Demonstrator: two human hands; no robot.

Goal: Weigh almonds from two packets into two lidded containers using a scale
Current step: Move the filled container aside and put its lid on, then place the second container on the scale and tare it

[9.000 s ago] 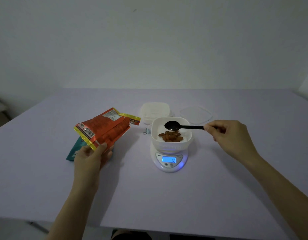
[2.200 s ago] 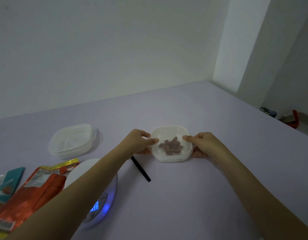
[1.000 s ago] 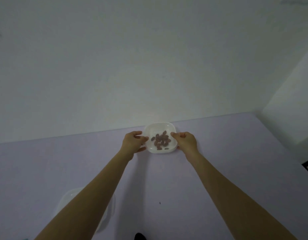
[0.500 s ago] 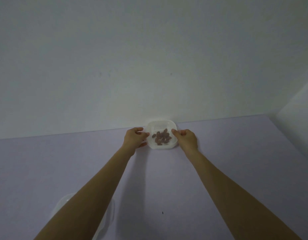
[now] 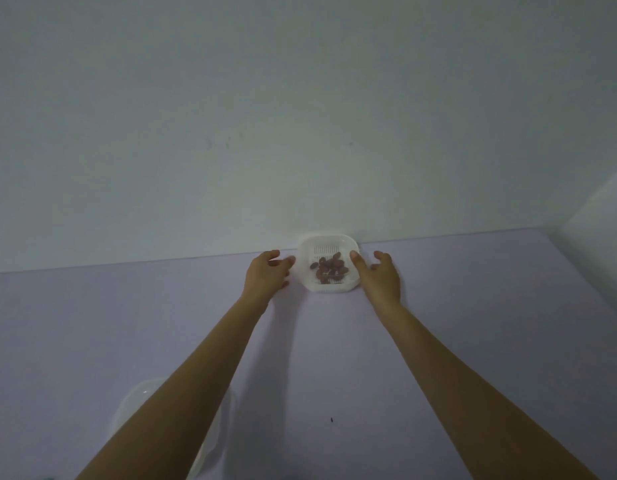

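I am resting the white container (image 5: pixel 329 268) of almonds (image 5: pixel 329 268) on the bench (image 5: pixel 473 323) against the wall, my left hand (image 5: pixel 267 273) and right hand (image 5: pixel 379 277) flanking it, fingers spread, parking the weighed portion aside.

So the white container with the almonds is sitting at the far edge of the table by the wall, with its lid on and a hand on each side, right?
Not quite: the white container has no lid on it. The head view shows it open, the almonds bare inside. The rest holds: it sits at the table's far edge by the wall, left hand and right hand flanking it.
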